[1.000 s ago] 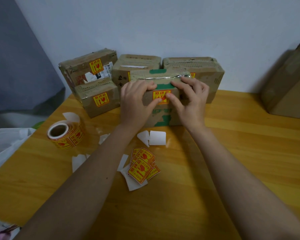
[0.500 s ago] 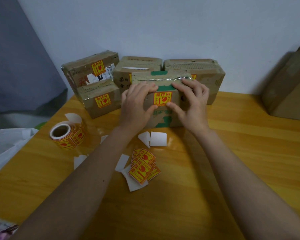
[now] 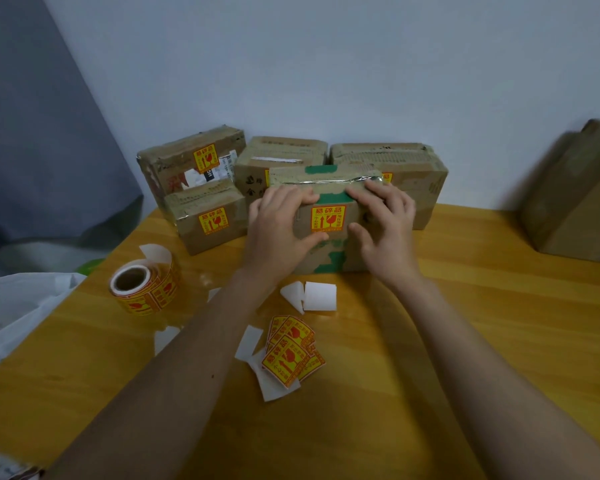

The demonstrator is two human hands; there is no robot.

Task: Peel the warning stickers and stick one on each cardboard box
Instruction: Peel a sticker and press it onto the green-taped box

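Observation:
A cardboard box (image 3: 326, 261) with green tape stands at the front of the group. A yellow-and-red warning sticker (image 3: 328, 218) lies flat on its front face. My left hand (image 3: 278, 226) rests on the box's left side, fingers at the top edge, thumb pressing under the sticker's lower left corner. My right hand (image 3: 387, 223) lies on the right side, fingers at the top edge, thumb just right of the sticker. Behind stand a stickered back-left box (image 3: 174, 168), a stickered front-left box (image 3: 194, 237), a middle box (image 3: 284, 154) and a right box (image 3: 423, 181).
A sticker roll (image 3: 142, 287) lies on the wooden table (image 3: 482, 323) at left. Loose stickers (image 3: 291, 351) and white backing papers (image 3: 317, 296) lie between my forearms. A large cardboard box (image 3: 575, 202) stands far right, a white plastic bag (image 3: 14, 313) at the left edge.
Both thumbs have slid off the sticker's face, the left one down to its lower left corner and the right one out past its right edge. The fingers stay on the box's top edge.

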